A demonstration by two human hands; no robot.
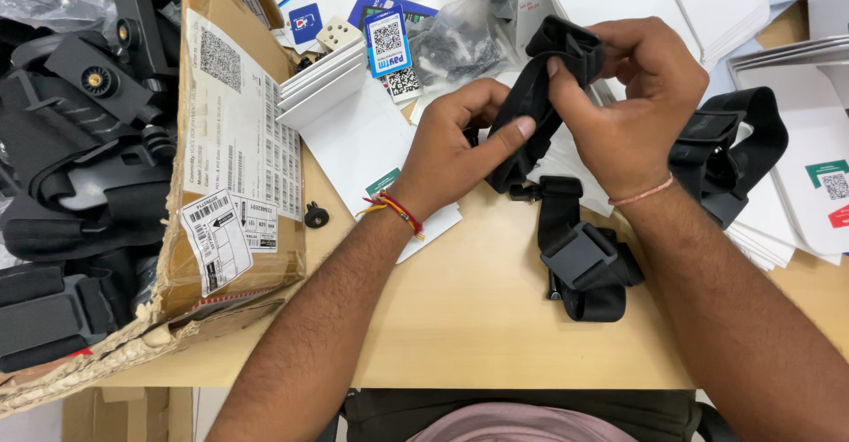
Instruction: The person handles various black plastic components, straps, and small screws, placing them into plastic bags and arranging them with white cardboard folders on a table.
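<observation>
Both hands grip a black elastic strap [539, 97] above the wooden table [478, 318]: the left hand [460, 146] pinches its lower fold, the right hand [632, 106] its upper loop. The strap's plastic buckle [579, 254] rests below; a torn cardboard box [234, 141] of black mounts sits left.

Both forearms are reaching forward over the wooden table [478, 318], bare to the elbow. The left hand [460, 146] is hovering just above the table, knuckles up, with its thumb stretching rightward and pressing toward the other hand. The right hand [632, 106] is sitting higher above the table, its fingers curling inward and pinching. Each wrist is wearing a thin thread band, and the hands are nearly touching.
</observation>
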